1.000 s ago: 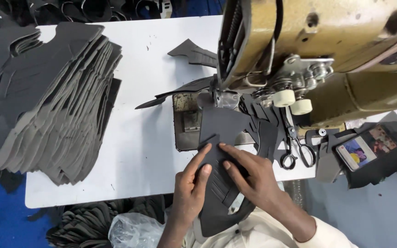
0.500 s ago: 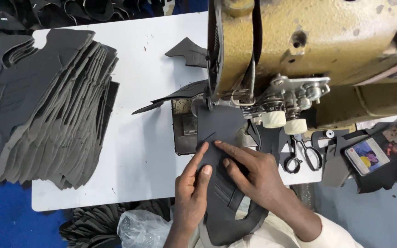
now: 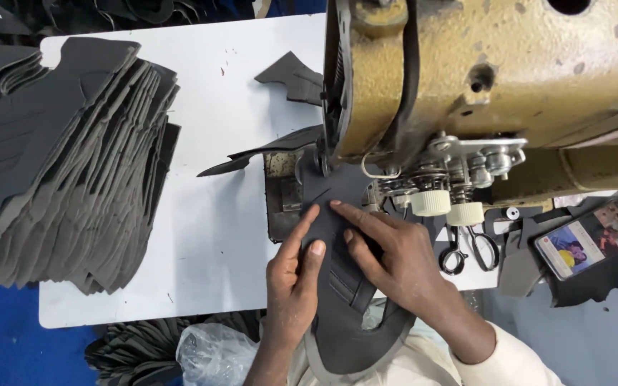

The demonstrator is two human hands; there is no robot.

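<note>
Dark grey curved fabric piece [image 3: 337,286] is pressed flat, ungrasped, by left hand [image 3: 293,280] and right hand [image 3: 393,251] beneath the tan sewing machine [image 3: 481,78].

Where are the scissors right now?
In the head view, the scissors lie on the white table just right of the person's right hand, below the sewing machine's white knobs and left of the phone.

Left hand [image 3: 293,275], right hand [image 3: 395,254]: fingers flat, extended.

A white desk [image 3: 209,236] is seen filling the frame's centre, while blue floor [image 3: 1,350] is shown at lower left; even light is cast throughout.
</note>
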